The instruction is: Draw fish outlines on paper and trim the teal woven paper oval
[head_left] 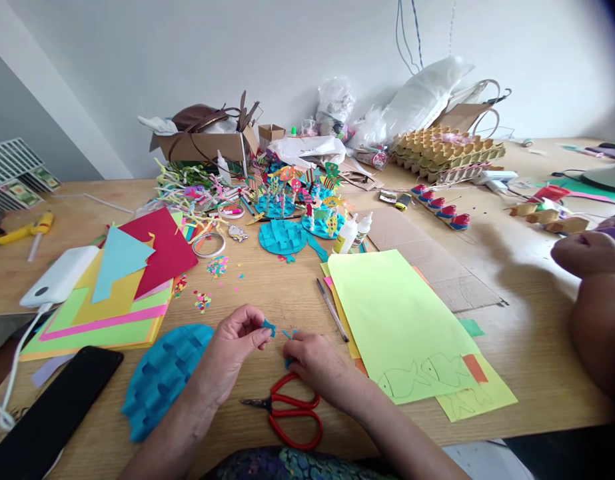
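Note:
My left hand [242, 337] is raised over the front of the table, pinching a small blue paper piece [270, 327] between thumb and fingertips. Just to its right, my right hand [314, 360] rests low with its fingers curled around small blue scraps [288, 363]; a thin blue bit pokes out past its fingertips. Below the hands lie red-handled scissors [294, 410], blades pointing left. Partly behind my left forearm sits a blue piece with folded ridges [164, 373]. A light green sheet [402, 313] with pencilled fish outlines lies right of my right hand.
Coloured paper sheets [152, 253], a white power bank [60, 275] and a black phone [57, 413] lie left. Glue bottles [346, 235] and decorated blue discs [282, 237] stand farther back. A pen [332, 310] lies beside the green sheet. Another person's hand [590, 250] is at right.

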Tool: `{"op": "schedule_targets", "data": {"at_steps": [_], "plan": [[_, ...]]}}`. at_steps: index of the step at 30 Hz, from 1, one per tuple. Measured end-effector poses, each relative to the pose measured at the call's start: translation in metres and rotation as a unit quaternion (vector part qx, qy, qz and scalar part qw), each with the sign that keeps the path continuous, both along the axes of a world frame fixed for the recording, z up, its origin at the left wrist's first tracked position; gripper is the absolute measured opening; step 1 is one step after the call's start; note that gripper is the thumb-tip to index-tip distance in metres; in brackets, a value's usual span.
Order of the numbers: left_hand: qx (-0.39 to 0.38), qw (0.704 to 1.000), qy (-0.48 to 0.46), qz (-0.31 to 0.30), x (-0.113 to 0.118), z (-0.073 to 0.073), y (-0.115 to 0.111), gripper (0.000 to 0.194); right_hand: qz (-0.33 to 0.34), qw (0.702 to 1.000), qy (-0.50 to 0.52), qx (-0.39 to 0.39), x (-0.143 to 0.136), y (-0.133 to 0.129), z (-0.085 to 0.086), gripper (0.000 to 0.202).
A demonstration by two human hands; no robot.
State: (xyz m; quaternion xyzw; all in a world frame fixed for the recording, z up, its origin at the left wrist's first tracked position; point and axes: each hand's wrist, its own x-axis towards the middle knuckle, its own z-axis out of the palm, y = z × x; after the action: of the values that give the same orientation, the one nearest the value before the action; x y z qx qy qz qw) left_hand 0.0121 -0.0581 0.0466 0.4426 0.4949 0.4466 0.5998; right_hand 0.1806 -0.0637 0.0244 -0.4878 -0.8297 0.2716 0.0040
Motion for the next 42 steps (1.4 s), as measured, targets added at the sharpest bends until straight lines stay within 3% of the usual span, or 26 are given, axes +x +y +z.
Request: {"op": "schedule_targets", "data": {"at_steps": [10,20,26,31,38,42], "plan": [[-0.007,1.0,0.004,-0.016,-0.001,-0.008,-0.001,0.009,0.013,1.0,-0.025,0.0,-0.004,0.002,0.002,0.017],[-0.029,0.999,0.009,-0.026,0.0,-0.008,-0.001,0.011,-0.07,0.989,0.124,-0.028,0.002,0.001,-0.001,0.015],[-0.029,0.999,0.008,-0.03,0.004,-0.012,-0.001,0.011,-0.161,0.95,0.261,-0.049,0.006,0.002,0.013,0.005],[-0.029,0.999,0.008,-0.033,0.012,-0.013,0.001,0.012,-0.217,0.838,0.483,-0.132,-0.005,0.003,0.014,0.004],[-0.021,0.999,0.01,-0.04,0.015,-0.011,-0.001,0.011,-0.257,0.847,0.462,-0.063,-0.011,0.002,0.011,0.007],[-0.018,0.999,0.012,-0.05,0.015,-0.011,-0.001,0.011,-0.26,0.838,0.473,-0.084,-0.01,0.004,0.008,0.007]]}}
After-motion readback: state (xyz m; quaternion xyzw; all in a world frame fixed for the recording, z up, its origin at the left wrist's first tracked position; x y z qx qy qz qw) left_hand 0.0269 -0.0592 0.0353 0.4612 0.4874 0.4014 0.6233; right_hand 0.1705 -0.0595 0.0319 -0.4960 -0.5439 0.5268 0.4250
